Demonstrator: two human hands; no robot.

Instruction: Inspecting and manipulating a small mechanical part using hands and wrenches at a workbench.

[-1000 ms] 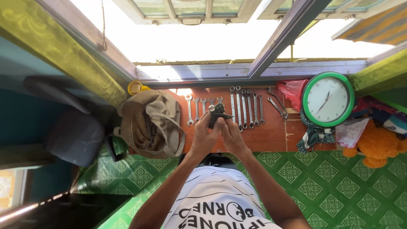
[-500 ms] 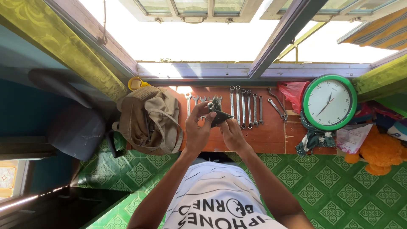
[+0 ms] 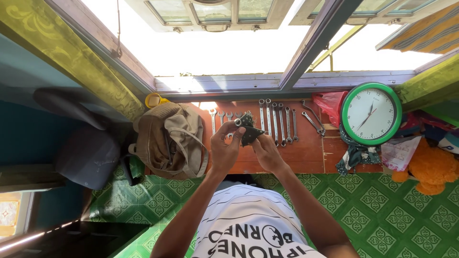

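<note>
Since half a second ago both hands have drawn back slightly from the wrench row, bringing the small dark metal part [image 3: 247,131] with them. Nearest the camera, the left hand [image 3: 225,152] pinches the part's round end between thumb and fingertips, while the right hand [image 3: 266,149] has its fingers closed on the lower edge at about 4 o'clock. The part hangs above the wooden bench [image 3: 296,155], clear of it. At 9 o'clock lies a tan bag [image 3: 172,141]. Beyond, at 12 o'clock, wrenches [image 3: 277,119] lie in a neat row, none lifted, so by my judgement the work is at an inspecting stage with tooling untouched. A green-rimmed clock [image 3: 372,113] sits at 3 o'clock.
</note>
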